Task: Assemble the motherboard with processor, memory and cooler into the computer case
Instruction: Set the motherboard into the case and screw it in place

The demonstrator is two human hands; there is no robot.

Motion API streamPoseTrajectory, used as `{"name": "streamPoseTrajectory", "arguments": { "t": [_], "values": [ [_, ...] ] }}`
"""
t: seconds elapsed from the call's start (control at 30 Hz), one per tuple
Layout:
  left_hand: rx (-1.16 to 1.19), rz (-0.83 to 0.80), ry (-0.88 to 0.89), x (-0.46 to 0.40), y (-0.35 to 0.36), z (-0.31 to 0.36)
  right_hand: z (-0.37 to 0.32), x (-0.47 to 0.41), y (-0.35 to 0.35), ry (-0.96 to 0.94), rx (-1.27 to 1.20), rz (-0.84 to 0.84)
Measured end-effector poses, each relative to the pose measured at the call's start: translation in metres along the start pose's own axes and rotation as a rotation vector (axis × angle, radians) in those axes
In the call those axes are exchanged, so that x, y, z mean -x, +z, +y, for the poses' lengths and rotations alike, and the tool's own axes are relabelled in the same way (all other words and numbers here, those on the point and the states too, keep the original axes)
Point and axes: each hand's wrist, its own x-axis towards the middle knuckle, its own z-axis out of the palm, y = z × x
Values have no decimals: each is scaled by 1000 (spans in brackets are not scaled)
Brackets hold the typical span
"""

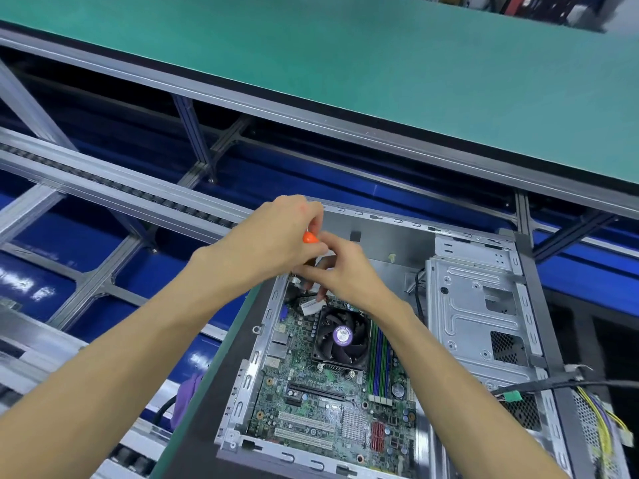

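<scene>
An open grey computer case (484,305) lies on the bench in front of me. Inside it sits the green motherboard (311,402), carrying a black cooler fan (342,337) and green and blue memory sticks (380,361). My left hand (276,236) is closed around an orange-handled screwdriver (310,238), held upright over the case's far left corner. My right hand (342,271) pinches near the screwdriver's shaft just above the board's far edge. The tip and what it touches are hidden by my fingers.
A metal drive cage (480,309) fills the right side of the case. Loose cables with a green plug (511,395) and yellow wires (601,430) hang at the right. A roller conveyor rail (103,181) and a green shelf (345,63) lie beyond.
</scene>
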Motion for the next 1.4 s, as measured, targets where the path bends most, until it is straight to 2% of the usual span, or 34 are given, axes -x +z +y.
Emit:
{"name": "streamPoseTrajectory", "arguments": {
  "t": [0.17,0.23,0.3,0.37,0.53,0.6,0.7,0.77,0.83,0.97,1.1,1.23,1.4],
  "values": [
    [35,-181,184,1,-3,1,0,4,-6,15,11,-10],
    [69,-130,131,2,2,3,-1,4,-7,16,-10,4],
    [19,-28,2,1,8,2,0,3,-5,10,-12,39],
    [-22,-9,-59,0,7,2,0,3,-4,13,-9,52],
    [2,-247,141,2,-3,4,1,5,-6,16,11,-13],
    [8,-198,130,3,-2,6,0,5,-7,4,18,2],
    [-85,-35,-27,2,5,5,0,4,-8,-20,19,7],
    [-93,-12,-79,0,6,5,1,4,-7,-9,52,8],
    [-95,-47,-22,-1,3,6,1,5,-6,3,50,10],
    [-29,-219,160,3,-2,8,0,10,-5,-4,49,-23],
    [3,-241,144,2,-3,6,-2,13,-5,0,33,-38],
    [-163,-78,-19,-4,-1,2,-4,12,-7,-22,28,-31],
    [-395,132,-137,4,18,5,-6,13,-6,-73,53,-16]
  ]
}}
